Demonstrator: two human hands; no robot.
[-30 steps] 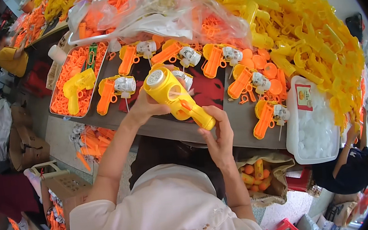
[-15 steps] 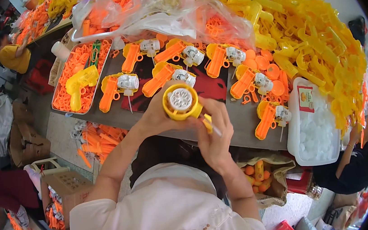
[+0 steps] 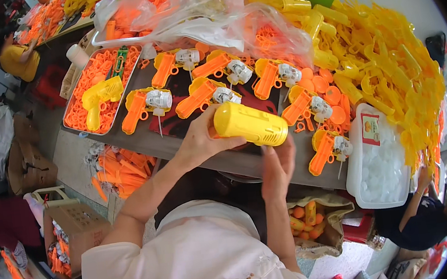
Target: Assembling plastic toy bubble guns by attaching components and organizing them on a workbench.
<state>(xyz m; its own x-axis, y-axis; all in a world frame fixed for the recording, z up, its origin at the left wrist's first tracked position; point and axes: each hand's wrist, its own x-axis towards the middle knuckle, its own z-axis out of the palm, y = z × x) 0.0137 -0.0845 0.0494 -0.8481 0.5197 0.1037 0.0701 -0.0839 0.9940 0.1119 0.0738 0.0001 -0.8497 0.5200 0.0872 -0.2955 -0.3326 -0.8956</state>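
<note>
My left hand (image 3: 202, 142) is wrapped round the rear end of a yellow toy gun shell (image 3: 252, 124), held above the table's near edge. The shell's barrel lies sideways and its slotted end tilts down to the right. At that end my right hand (image 3: 279, 169) reaches up from below, fingers behind the barrel and thumb beneath it, slightly blurred. Beyond my hands lie several half-assembled toy guns with orange handles and clear mechanisms, one of them (image 3: 197, 99) just behind the shell. The held shell's grip and trigger are hidden.
A tray of orange parts (image 3: 75, 123) with a yellow shell on it stands at the left. Yellow shells form a heap (image 3: 380, 61) at the right, beside a white tub (image 3: 356, 179) of clear pieces. Plastic bags (image 3: 209, 14) lie at the back. Other people sit at far left and right.
The yellow shell has turned from end-on to sideways, and its round white-filled opening no longer shows. My right hand has shifted right and down to the barrel's slotted end.
</note>
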